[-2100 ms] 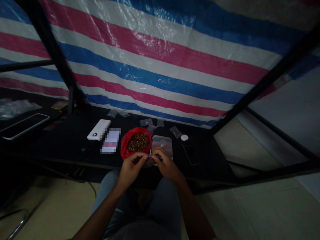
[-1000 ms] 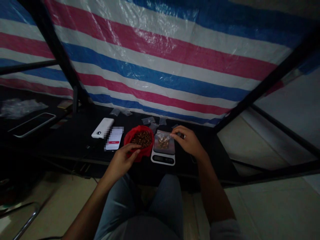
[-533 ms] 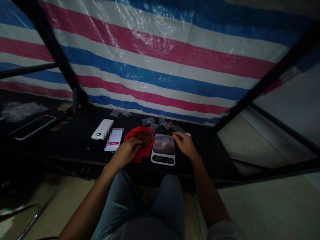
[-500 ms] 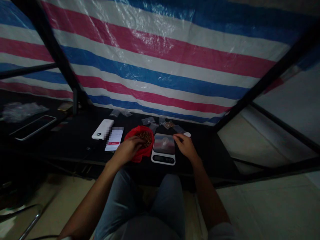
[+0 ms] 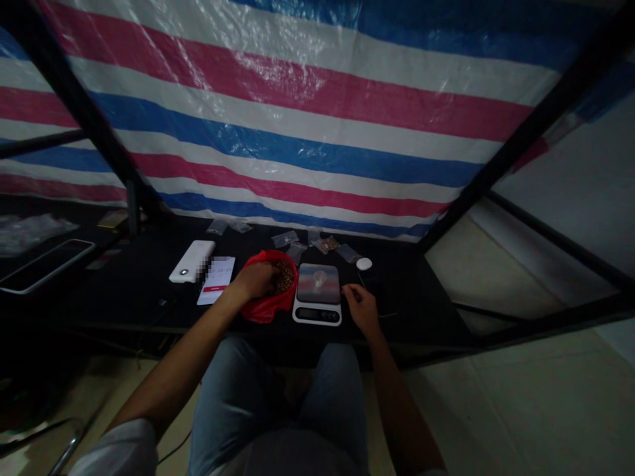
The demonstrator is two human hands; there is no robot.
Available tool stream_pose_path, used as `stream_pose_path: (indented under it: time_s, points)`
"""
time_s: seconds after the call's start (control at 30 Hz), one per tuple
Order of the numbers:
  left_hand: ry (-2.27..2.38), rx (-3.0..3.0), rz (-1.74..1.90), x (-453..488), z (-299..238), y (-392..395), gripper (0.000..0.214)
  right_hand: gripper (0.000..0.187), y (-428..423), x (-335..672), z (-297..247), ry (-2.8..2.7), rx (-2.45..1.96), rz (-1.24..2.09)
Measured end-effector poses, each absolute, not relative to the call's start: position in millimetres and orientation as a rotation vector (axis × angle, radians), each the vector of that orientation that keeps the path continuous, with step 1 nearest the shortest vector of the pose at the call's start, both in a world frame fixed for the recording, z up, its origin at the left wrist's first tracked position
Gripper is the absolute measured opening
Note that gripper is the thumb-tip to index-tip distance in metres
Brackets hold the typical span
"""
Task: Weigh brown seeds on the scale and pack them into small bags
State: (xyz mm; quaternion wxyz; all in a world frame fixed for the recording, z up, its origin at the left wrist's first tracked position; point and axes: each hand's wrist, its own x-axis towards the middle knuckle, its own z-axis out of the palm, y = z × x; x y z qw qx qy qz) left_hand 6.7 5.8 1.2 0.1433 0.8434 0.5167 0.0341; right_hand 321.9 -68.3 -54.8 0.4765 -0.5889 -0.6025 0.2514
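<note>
My left hand (image 5: 258,280) reaches into a red plastic bag (image 5: 258,312), its fingertips down among many small brownish-gold pieces (image 5: 284,276) and hidden by the hand. Right of the bag stands a white kitchen scale (image 5: 317,313) with a reflective plate. A small clear item (image 5: 320,279), too blurred to name, rests on that plate. My right hand (image 5: 361,305) is just off the scale's right edge, thumb and fingers pinched together. Whatever may be between those fingertips is too small to make out.
Behind the scale lie small clear zip bags (image 5: 285,238), one bag holding brownish pieces (image 5: 328,244). A white round object (image 5: 364,264) sits at the right. Left are a lit phone (image 5: 216,280), a white power bank (image 5: 192,260) and a dark-screened device (image 5: 47,266). Striped sheeting (image 5: 307,132) hangs behind.
My right hand has drawn back from the scale plate's edge toward me. My left hand stays in the red bag, shifted slightly among the pieces. The whole view has turned a little.
</note>
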Motion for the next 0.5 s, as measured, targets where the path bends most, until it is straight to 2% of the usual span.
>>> stream_pose_path:
  time_s: [0.07, 0.2, 0.5]
  points:
    - [1.489, 2.438, 0.053, 7, 2, 7, 0.05, 0.038, -68, 322, -55, -1.494, -1.439, 0.609]
    - [1.462, 2.453, 0.016, 10, 6, 9, 0.035, 0.038, -69, 322, -55, -1.524, -1.451, 0.585]
    - [1.373, 2.446, 0.115, 6, 19, 17, 0.029, 0.036, -72, 322, -51, -1.527, -1.451, 0.592]
